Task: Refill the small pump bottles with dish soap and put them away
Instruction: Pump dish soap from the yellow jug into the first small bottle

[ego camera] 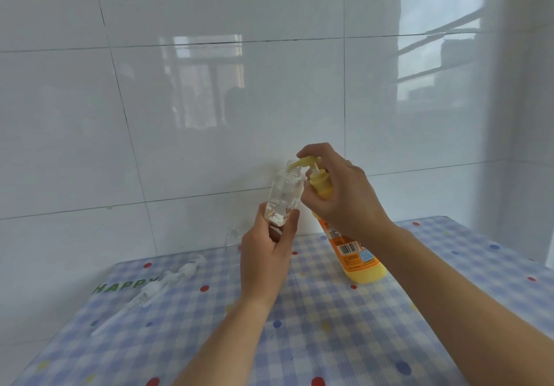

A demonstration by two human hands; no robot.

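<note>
My left hand (266,256) holds a small clear bottle (283,198) by its base, lifted and tilted, with its open neck under the spout of the yellow dish soap bottle (356,253). A little clear liquid sits in its bottom. My right hand (338,190) is wrapped around the yellow pump head (311,165) of the dish soap bottle, which stands on the table. A second clear small bottle (233,237) stands uncapped by the wall, partly behind my left hand. Two clear pump tops with tubes (168,283) lie on the table at the left.
The table (344,325) has a blue checked cloth with coloured dots and the word HAPPY near its left edge. A white tiled wall (209,101) rises directly behind the table, and another wall closes in at the right.
</note>
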